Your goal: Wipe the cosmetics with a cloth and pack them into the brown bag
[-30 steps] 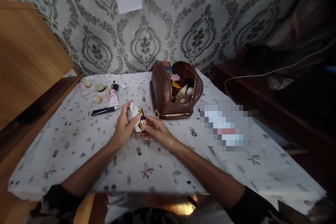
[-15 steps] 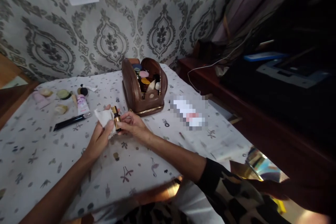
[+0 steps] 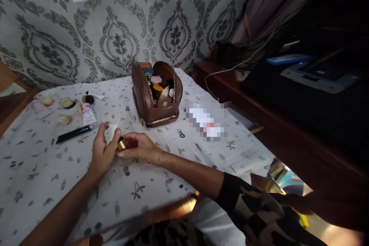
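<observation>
A white tissue [image 3: 111, 131] is bunched in my left hand [image 3: 104, 148], its fingers closed around it. My right hand [image 3: 141, 149] grips a small dark bottle with a gold band [image 3: 121, 144] between thumb and fingers. The bottle's far end meets the tissue at my left thumb and is partly hidden there. Behind my hands stands a brown makeup bag [image 3: 157, 111], unzipped, with several cosmetics inside. Left of my left hand lie a long black tube-like item [image 3: 75, 133] and a pink and white tube [image 3: 88, 114].
Several small cosmetics, among them a green-lidded jar [image 3: 67, 102] and a pink item [image 3: 40, 109], lie at the table's left. A blurred-out white item [image 3: 206, 122] is right of the bag. A dark red wooden surface [image 3: 230, 92] with a white cable [image 3: 230, 71] borders the right side.
The bottle has tipped from upright to lying sideways, its far end now in the tissue. My left fingers have closed tighter around the tissue. The view has shifted slightly.
</observation>
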Demonstrator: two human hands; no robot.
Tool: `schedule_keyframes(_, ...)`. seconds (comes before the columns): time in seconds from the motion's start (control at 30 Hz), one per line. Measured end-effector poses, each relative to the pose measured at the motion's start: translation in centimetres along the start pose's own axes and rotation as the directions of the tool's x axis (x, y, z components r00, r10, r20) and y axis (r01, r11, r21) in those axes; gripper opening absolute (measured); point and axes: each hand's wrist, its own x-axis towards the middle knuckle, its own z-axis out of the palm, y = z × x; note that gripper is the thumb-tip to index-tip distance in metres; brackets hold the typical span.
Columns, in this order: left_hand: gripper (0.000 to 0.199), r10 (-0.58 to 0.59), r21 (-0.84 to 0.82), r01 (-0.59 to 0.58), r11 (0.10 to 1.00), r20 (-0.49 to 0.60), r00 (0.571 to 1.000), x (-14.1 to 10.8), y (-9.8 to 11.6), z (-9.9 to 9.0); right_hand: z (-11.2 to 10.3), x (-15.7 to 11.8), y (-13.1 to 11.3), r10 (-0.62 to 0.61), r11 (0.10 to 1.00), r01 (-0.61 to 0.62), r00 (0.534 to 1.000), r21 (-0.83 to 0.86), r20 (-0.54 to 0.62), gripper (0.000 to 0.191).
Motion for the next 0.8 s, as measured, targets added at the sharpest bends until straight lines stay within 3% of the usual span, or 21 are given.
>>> schedule_keyframes(0.1,0.036,-0.112,-0.097,0.109,0.989,-0.02,0.994,0.1,-0.2,-0.1,0.0,0.2,0.3,0.007,0.999,-0.008,1.0,0.034,0.019,0.068)
schedule_keyframes(0.2,0.048,-0.28,-0.172,0.265,0.949,-0.07,0.958,0.3,-0.4,-0.2,0.0,0.4,0.5,0.004,0.996,-0.008,0.999,0.09,0.047,0.064)
schedule_keyframes(0.3,0.062,-0.332,-0.228,0.318,0.92,-0.025,0.943,0.3,-0.2,0.2,-0.2,0.6,0.5,-0.014,0.99,0.01,0.999,0.138,0.028,0.057)
schedule_keyframes(0.47,0.068,-0.097,-0.313,0.144,0.939,0.162,0.982,-0.4,-0.4,1.2,-0.7,0.6,-0.1,-0.081,0.979,0.096,0.993,0.179,-0.087,0.044)
schedule_keyframes(0.63,0.069,0.108,-0.245,-0.026,0.969,0.328,0.938,-1.1,-1.0,1.2,-0.9,0.5,-0.6,-0.145,0.987,0.152,0.983,0.056,-0.116,0.032)
schedule_keyframes(0.7,0.068,0.131,-0.237,-0.049,0.97,0.345,0.93,-1.2,-0.8,1.0,-0.9,0.4,-0.8,-0.175,0.985,0.175,0.98,-0.009,-0.093,0.032)
schedule_keyframes(0.8,0.067,0.142,-0.247,-0.075,0.966,0.27,0.952,-1.1,-0.3,0.8,-1.0,0.2,-1.0,-0.14,0.988,0.141,0.99,-0.058,0.012,0.038)
